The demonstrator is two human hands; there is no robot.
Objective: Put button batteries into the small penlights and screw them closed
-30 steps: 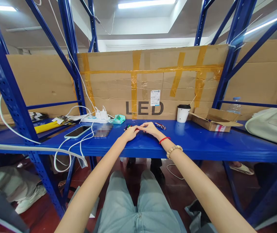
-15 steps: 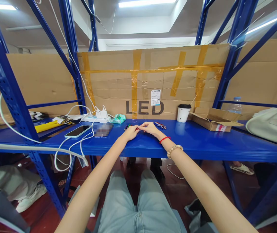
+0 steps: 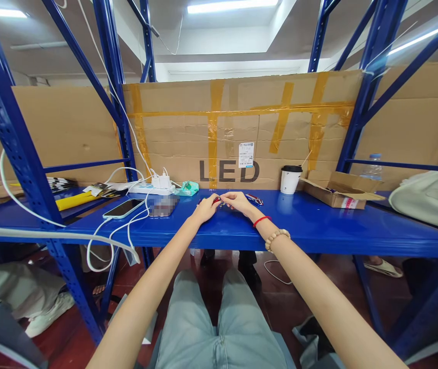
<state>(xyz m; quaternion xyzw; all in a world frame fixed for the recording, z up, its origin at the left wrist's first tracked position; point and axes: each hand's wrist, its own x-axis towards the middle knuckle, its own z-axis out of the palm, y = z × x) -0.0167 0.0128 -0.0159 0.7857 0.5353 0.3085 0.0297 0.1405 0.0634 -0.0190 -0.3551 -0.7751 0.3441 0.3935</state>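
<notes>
My left hand (image 3: pixel 205 209) is closed around a small red-and-dark object (image 3: pixel 216 200) over the blue tabletop. Its kind is too small to make out; a silvery bit shows at its right side. My right hand (image 3: pixel 237 203), with a red string and a beaded bracelet at the wrist, pinches at that silvery bit, its fingertips close to the left ones. Just beyond the right hand lie small red, blue and silvery items (image 3: pixel 254 199) on the table. Fingers partly hide the held object.
A lidded paper cup (image 3: pixel 291 179) and an open cardboard box (image 3: pixel 336 190) stand to the right. On the left are a phone (image 3: pixel 123 208), white cables, a power strip (image 3: pixel 147 188) and a green packet (image 3: pixel 188 188). A cardboard wall (image 3: pixel 180 138) and blue posts (image 3: pixel 113 77) border the table.
My fingers have shifted slightly apart, and more of the red object and its silvery bit now show between them. The arms and the things on the table stay in place.
</notes>
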